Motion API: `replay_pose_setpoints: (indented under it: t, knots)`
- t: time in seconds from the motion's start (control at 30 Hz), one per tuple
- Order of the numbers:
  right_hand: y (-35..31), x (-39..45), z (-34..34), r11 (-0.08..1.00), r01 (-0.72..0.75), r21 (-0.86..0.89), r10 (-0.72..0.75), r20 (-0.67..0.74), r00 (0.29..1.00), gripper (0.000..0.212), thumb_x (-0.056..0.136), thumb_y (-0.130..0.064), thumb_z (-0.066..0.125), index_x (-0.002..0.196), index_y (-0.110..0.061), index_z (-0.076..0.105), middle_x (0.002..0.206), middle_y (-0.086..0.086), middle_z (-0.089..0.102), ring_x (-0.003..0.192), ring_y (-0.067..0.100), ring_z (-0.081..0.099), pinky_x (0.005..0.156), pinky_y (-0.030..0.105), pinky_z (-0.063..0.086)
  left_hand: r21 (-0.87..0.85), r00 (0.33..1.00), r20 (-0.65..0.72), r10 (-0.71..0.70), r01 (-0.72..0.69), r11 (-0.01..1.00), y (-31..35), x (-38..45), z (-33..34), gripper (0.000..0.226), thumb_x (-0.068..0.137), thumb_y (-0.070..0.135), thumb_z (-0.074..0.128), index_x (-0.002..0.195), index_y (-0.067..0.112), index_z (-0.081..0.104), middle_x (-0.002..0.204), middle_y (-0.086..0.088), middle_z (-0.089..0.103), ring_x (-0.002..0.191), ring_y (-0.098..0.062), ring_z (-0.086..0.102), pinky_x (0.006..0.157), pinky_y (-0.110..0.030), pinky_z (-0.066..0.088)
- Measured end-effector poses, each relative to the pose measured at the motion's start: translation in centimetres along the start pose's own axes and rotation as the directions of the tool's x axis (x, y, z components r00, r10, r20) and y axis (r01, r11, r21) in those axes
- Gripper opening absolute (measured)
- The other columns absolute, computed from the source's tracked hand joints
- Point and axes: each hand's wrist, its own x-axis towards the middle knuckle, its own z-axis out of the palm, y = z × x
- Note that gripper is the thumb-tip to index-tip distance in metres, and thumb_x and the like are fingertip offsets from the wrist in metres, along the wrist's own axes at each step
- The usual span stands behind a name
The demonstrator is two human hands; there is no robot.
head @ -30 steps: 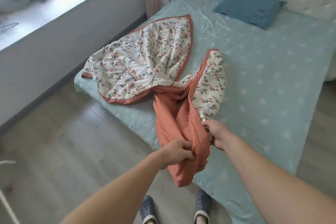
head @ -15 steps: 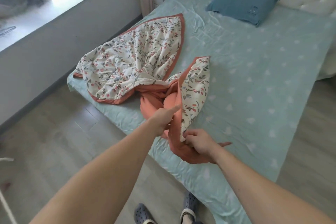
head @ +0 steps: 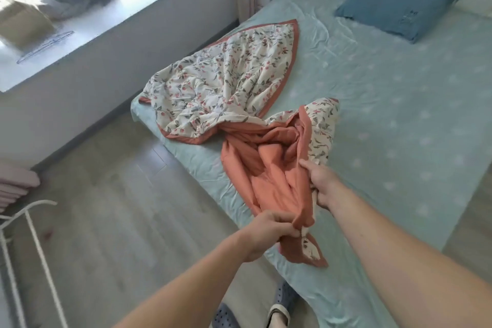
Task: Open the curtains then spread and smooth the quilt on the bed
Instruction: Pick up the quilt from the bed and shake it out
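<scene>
At the bed's point(head: 399, 104) foot edge, your left hand point(head: 269, 231) pinched a bunched corner of the quilt point(head: 229, 88) while your right hand point(head: 320, 181) gripped its orange border just beyond. The quilt lay twisted toward the bed's window-side corner, so spreading had begun; next, probably untwist and pull it flat.
</scene>
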Motion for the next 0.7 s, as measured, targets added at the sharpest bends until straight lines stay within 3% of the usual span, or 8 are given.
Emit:
replay_pose_setpoints:
  t: [0.07,0.1,0.17,0.23,0.33,0.47,0.57,0.7]
  knots:
    - [-0.1,-1.3,1.2,0.970,0.141,-0.199,-0.146,-0.009,0.989,0.054,0.097,-0.013,0.070,0.146,-0.028,0.057,0.100,-0.001,0.072,0.092,0.022,0.073,0.083,0.038,0.062,0.065,0.997,-0.075,-0.027,0.032,0.997,-0.8,-0.9,0.1,0.026,0.091,0.007,0.060,0.082,0.023,0.079,0.093,-0.002,0.072,0.092,-0.016,0.065,0.090,-0.030,0.051]
    - [0.1,-2.3,1.6,0.945,0.199,-0.258,-0.202,0.013,0.979,0.059,0.095,-0.008,0.068,0.145,-0.037,0.055,0.105,-0.005,0.071,0.098,0.019,0.070,0.087,0.035,0.060,0.070,0.975,-0.222,-0.027,0.043,0.997,-1.1,-1.0,-0.3,0.022,0.090,0.015,0.059,0.082,0.021,0.079,0.093,-0.003,0.074,0.090,-0.015,0.065,0.086,-0.030,0.052]
    - [0.7,-4.0,2.4,0.907,0.264,-0.329,-0.243,0.104,0.964,0.054,0.093,-0.001,0.063,0.134,-0.037,0.065,0.107,-0.007,0.076,0.099,0.014,0.072,0.083,0.028,0.059,-0.021,0.822,-0.570,-0.010,-0.003,1.000,-1.0,-1.2,-1.9,0.028,0.083,0.037,0.060,0.094,0.020,0.078,0.102,-0.007,0.076,0.091,-0.017,0.069,0.083,-0.034,0.054]
    - [2.2,-5.7,3.0,0.805,0.355,-0.476,-0.274,0.233,0.933,0.052,0.090,0.001,0.058,0.124,-0.036,0.073,0.103,-0.010,0.078,0.104,0.018,0.073,0.089,0.029,0.058,-0.116,0.722,-0.692,-0.005,-0.105,0.988,0.1,-1.6,-3.5,0.043,0.078,0.057,0.060,0.105,0.027,0.073,0.113,-0.001,0.073,0.102,-0.017,0.069,0.095,-0.040,0.053]
    - [5.0,-9.0,3.1,0.599,0.488,-0.635,-0.259,0.422,0.868,0.051,0.084,-0.010,0.053,0.122,-0.033,0.079,0.093,-0.021,0.076,0.098,0.013,0.070,0.095,0.033,0.052,-0.087,0.775,-0.631,0.036,-0.117,0.989,2.1,-2.6,-4.1,0.057,0.084,0.074,0.057,0.120,0.031,0.067,0.121,0.008,0.068,0.114,-0.015,0.064,0.105,-0.041,0.048]
    - [8.7,-15.0,2.6,0.379,0.619,-0.688,-0.169,0.606,0.777,0.038,0.092,-0.009,0.054,0.114,-0.024,0.080,0.121,-0.017,0.075,0.114,0.000,0.062,0.109,0.029,0.046,0.026,0.848,-0.519,-0.108,0.143,0.989,1.1,-4.2,-3.0,0.089,0.072,0.079,0.067,0.140,0.022,0.057,0.135,0.003,0.062,0.110,-0.018,0.067,0.096,-0.039,0.057]
    - [11.6,-18.8,1.3,0.308,0.648,-0.697,-0.107,0.652,0.751,0.033,0.090,-0.017,0.056,0.113,-0.021,0.080,0.127,-0.009,0.074,0.113,0.004,0.060,0.108,0.032,0.046,0.158,0.875,-0.431,-0.221,0.314,0.936,-2.4,-6.0,-1.8,0.061,0.080,0.053,0.081,0.123,0.012,0.069,0.112,-0.005,0.070,0.090,-0.021,0.069,0.081,-0.034,0.059]
    - [16.9,-22.3,-1.1,0.274,0.622,-0.734,-0.059,0.633,0.772,0.042,0.078,-0.026,0.047,0.086,-0.057,0.073,0.115,-0.015,0.066,0.096,0.013,0.068,0.098,0.040,0.055,0.307,0.881,-0.411,-0.234,0.376,0.874,-8.2,-8.6,1.3,0.021,0.081,0.018,0.081,0.096,0.004,0.075,0.071,-0.007,0.066,0.055,-0.018,0.063,0.061,-0.030,0.055]
